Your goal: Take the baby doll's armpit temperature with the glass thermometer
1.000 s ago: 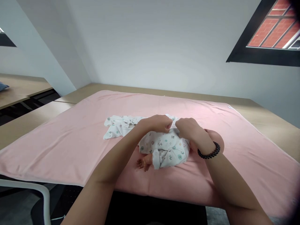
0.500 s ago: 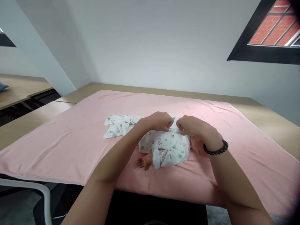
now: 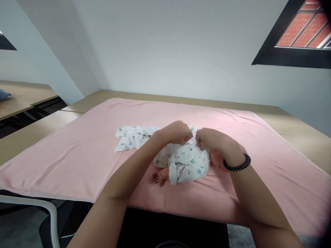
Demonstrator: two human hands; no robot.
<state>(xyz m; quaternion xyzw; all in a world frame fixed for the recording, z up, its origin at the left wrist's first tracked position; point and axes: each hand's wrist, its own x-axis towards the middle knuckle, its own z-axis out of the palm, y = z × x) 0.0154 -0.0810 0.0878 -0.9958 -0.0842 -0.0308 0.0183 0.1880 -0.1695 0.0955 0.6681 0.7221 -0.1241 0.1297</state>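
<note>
A baby doll [image 3: 218,159] lies on its back on a pink blanket [image 3: 77,151], its head to the right, partly behind my right wrist. It wears a white printed outfit [image 3: 181,156], whose leg parts stretch to the left. One doll hand [image 3: 158,177] pokes out of a cuff at the near side. My left hand [image 3: 181,132] is closed over the doll's chest, its fingertips at the white cloth. Close beside it, my right hand [image 3: 208,138] is also closed, pinching at the cloth near the neck. What exactly the fingers grip is mostly hidden.
The blanket covers a wooden table [image 3: 305,127] against a white wall. A white chair armrest [image 3: 49,206] stands at the lower left. Another table [image 3: 26,90] with a blue item [image 3: 4,94] is at the far left. A dark-framed window [image 3: 292,57] is at the upper right.
My left hand has shifted very slightly up and right at the chest. My right hand stays almost in place, still closed. The camera view has moved a little.
</note>
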